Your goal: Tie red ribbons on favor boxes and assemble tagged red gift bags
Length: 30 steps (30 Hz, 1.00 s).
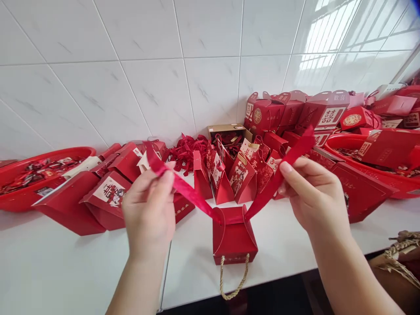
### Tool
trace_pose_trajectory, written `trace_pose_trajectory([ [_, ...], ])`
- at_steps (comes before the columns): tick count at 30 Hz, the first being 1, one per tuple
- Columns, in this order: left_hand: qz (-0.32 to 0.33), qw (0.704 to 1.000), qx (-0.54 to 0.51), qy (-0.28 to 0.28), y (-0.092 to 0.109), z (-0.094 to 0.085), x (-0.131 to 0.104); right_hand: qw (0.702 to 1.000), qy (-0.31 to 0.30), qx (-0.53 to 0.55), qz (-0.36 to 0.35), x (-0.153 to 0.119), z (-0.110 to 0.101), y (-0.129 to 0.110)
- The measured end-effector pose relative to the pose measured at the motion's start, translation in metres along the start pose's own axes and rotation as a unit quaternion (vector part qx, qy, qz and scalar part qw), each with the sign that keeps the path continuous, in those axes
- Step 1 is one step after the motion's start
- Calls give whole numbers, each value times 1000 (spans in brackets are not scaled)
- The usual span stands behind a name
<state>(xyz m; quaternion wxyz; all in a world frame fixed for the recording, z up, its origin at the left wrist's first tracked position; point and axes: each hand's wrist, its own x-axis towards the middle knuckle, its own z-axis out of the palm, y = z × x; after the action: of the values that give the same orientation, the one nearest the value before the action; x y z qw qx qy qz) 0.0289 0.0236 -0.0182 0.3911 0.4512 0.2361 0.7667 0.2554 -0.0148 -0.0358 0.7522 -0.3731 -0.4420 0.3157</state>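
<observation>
A small red gift box stands near the front edge of the white table, with a gold rope handle hanging down its near side. Threaded through holes at its top is a red ribbon, whose two ends spread apart in a V. My left hand pinches one end between thumb and fingers, left of the box. On the other side my right hand pinches the other end, raised to about the same height. Both lengths of ribbon look fairly straight. The box's far side is hidden.
Several red gift boxes stand behind, beside a pile of red ribbons and a cardboard box. Red basins with wrapped pieces sit at left and right. Bigger boxes are stacked against the tiled wall.
</observation>
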Motion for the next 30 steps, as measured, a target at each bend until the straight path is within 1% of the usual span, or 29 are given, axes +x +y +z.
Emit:
trace_pose_trajectory([
  [3,-3,998,36,-46,4,19,4,997,-50,-30,-46,9,19,-11],
  [5,-14,995,51,-89,6,27,4,993,-79,-44,-76,11,29,-15],
  [8,-10,984,80,-157,7,34,2,987,-97,-44,-123,11,35,-17],
  [11,11,976,110,-189,7,35,-1,985,-104,-35,-136,10,35,-18],
  [17,3,974,116,-193,2,31,-3,989,-71,-31,-125,12,27,-25],
  [19,4,976,105,-191,2,32,-3,992,-70,-12,-105,14,25,-26],
  [21,-10,975,84,-204,4,34,-3,994,-85,24,-67,17,25,-26],
  [23,-36,968,69,-239,8,37,-3,993,-104,52,-20,19,27,-25],
  [25,-63,952,72,-289,12,39,-4,991,-121,48,10,19,29,-24],
  [27,-80,930,113,-340,16,42,-5,990,-143,18,5,16,30,-23],
  [28,-86,918,138,-360,17,43,-5,986,-164,2,-6,14,30,-22],
  [30,-93,899,183,-386,18,44,-6,974,-226,-11,-30,8,28,-20],
])
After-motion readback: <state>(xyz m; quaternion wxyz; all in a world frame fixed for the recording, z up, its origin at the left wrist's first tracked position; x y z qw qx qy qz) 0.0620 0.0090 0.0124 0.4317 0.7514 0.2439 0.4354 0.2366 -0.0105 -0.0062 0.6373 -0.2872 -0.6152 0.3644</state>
